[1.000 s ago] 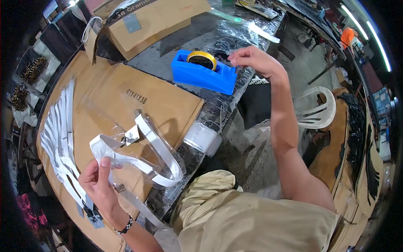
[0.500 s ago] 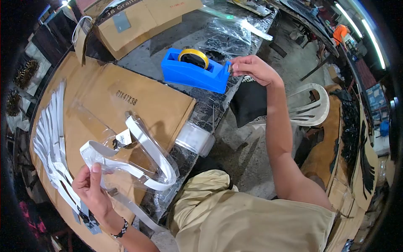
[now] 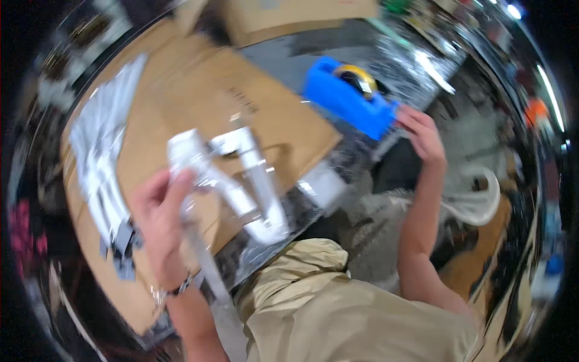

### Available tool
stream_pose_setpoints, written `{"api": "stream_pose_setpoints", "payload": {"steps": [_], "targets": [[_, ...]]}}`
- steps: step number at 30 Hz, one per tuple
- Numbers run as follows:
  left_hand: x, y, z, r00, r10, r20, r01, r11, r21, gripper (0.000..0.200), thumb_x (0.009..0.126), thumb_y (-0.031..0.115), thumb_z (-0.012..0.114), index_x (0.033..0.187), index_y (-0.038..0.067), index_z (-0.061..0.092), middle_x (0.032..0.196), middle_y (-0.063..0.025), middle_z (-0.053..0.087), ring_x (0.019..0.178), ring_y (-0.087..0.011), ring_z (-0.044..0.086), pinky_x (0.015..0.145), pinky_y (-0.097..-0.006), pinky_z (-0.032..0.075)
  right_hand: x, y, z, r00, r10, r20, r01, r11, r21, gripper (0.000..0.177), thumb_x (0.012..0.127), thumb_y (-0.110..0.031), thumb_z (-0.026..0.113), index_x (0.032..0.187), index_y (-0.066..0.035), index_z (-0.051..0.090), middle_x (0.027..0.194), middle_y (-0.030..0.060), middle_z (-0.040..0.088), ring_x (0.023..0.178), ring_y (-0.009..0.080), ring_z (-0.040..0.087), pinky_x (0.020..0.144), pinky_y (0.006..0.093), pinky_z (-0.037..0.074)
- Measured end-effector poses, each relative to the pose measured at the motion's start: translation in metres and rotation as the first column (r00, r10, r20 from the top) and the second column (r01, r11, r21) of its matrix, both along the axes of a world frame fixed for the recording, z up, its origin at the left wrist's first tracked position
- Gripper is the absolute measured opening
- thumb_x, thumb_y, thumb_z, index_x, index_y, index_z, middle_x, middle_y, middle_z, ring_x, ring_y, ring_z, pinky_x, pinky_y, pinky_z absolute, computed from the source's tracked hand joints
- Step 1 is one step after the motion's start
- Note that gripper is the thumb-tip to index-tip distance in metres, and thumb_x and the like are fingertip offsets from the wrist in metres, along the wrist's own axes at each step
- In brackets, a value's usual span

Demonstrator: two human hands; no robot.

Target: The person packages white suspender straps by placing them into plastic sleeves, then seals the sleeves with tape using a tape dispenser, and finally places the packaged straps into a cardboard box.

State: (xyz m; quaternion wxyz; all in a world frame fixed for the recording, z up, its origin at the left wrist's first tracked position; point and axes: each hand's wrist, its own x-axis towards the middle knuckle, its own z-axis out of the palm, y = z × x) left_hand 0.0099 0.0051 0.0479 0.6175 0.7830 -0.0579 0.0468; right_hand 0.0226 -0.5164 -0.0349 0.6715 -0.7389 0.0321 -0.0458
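Observation:
My left hand [image 3: 163,211] pinches a white strap [image 3: 238,199] in a clear plastic bag, above the cardboard. The strap is bent into a loop, and part of the bag hangs below my fingers. On the table's far side stands a blue tape dispenser [image 3: 341,99] with a yellow-cored tape roll [image 3: 360,81] in it. At its cutter end, the fingers of my right hand [image 3: 425,136] are closed on the tape's end; motion blur hides the tape itself.
A flat cardboard sheet [image 3: 289,130] covers much of the dark table. Several white straps [image 3: 105,145] lie in a bundle at left. Clear plastic bags [image 3: 325,187] lie at the table's edge, a cardboard box [image 3: 289,18] behind. A white chair [image 3: 479,202] stands at right.
The view has shifted and blurred, so the table's things appear turned and farther right. My left hand still holds the bagged strap; my right hand stays at the dispenser's cutter end.

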Motion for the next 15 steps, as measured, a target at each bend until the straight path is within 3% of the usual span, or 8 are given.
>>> {"api": "stream_pose_setpoints", "payload": {"steps": [1,2,4,6,9,12,15], "targets": [[0.0,-0.001,0.002,1.0,-0.021,0.005,0.021,1.0,-0.022,0.017,0.091,0.013,0.071,0.091,-0.004,0.073,0.079,-0.0053,0.071,0.069,-0.0075,0.061,0.061,-0.0214,0.042,-0.002,0.01,0.001,0.995,-0.096,-0.031,0.099,0.991,0.092,0.038,0.095,-0.017,0.065,0.127,0.005,0.061,0.109,0.005,0.066,0.097,0.0139,0.06,0.089,0.0297,0.047],[0.001,-0.002,0.003,0.999,-0.042,0.019,0.043,0.998,-0.047,0.018,0.091,0.013,0.071,0.093,-0.004,0.074,0.08,-0.0062,0.072,0.069,-0.0079,0.062,0.061,-0.0215,0.044,0.0,0.007,-0.005,0.988,-0.146,-0.046,0.151,0.98,0.126,0.03,0.095,-0.016,0.065,0.116,0.005,0.065,0.113,0.0063,0.066,0.104,0.0142,0.061,0.093,0.0285,0.046],[0.003,-0.002,0.0,0.997,-0.074,0.021,0.077,0.979,-0.187,0.018,0.091,0.013,0.072,0.095,-0.004,0.074,0.079,-0.007,0.072,0.071,-0.0093,0.065,0.064,-0.0221,0.048,0.0,-0.019,-0.02,0.995,-0.037,-0.092,0.037,0.999,0.005,0.033,0.094,-0.016,0.066,0.118,0.005,0.065,0.113,0.0072,0.067,0.1,0.0138,0.062,0.089,0.0278,0.048],[0.0,-0.002,0.003,0.997,-0.075,0.018,0.077,0.963,-0.257,0.02,0.091,0.014,0.071,0.095,-0.005,0.074,0.079,-0.008,0.072,0.071,-0.0109,0.066,0.068,-0.0235,0.049,-0.01,-0.019,-0.027,0.981,-0.129,-0.144,0.129,0.992,-0.004,0.027,0.094,-0.017,0.066,0.111,0.004,0.066,0.109,0.0065,0.068,0.097,0.014,0.063,0.084,0.0259,0.048],[0.001,0.002,0.001,0.996,-0.09,0.026,0.094,0.946,-0.311,0.019,0.091,0.012,0.072,0.096,-0.006,0.073,0.08,-0.0085,0.073,0.07,-0.0112,0.066,0.066,-0.0239,0.05,-0.027,0.019,0.01,0.93,-0.367,-0.037,0.365,0.929,-0.058,0.02,0.095,-0.016,0.064,0.104,0.002,0.066,0.1,0.005,0.067,0.088,0.0125,0.061,0.077,0.0258,0.048],[0.002,0.002,-0.002,0.992,-0.124,0.01,0.121,0.948,-0.294,0.019,0.09,0.011,0.072,0.096,-0.007,0.073,0.08,-0.0088,0.073,0.071,-0.0111,0.066,0.066,-0.0241,0.051,-0.036,0.07,0.069,0.919,-0.351,0.176,0.363,0.931,-0.039,0.015,0.097,-0.014,0.062,0.1,0.0,0.065,0.097,0.0069,0.067,0.085,0.0119,0.062,0.072,0.0256,0.047],[0.002,-0.003,0.001,0.99,-0.137,0.029,0.14,0.948,-0.287,0.018,0.09,0.011,0.072,0.096,-0.007,0.073,0.08,-0.0089,0.073,0.071,-0.0106,0.066,0.066,-0.0242,0.051,-0.032,0.123,0.106,0.942,-0.092,0.323,0.114,0.992,-0.049,0.012,0.098,-0.012,0.059,0.099,-0.001,0.064,0.094,0.0091,0.067,0.081,0.0119,0.062,0.07,0.0261,0.047]]}}
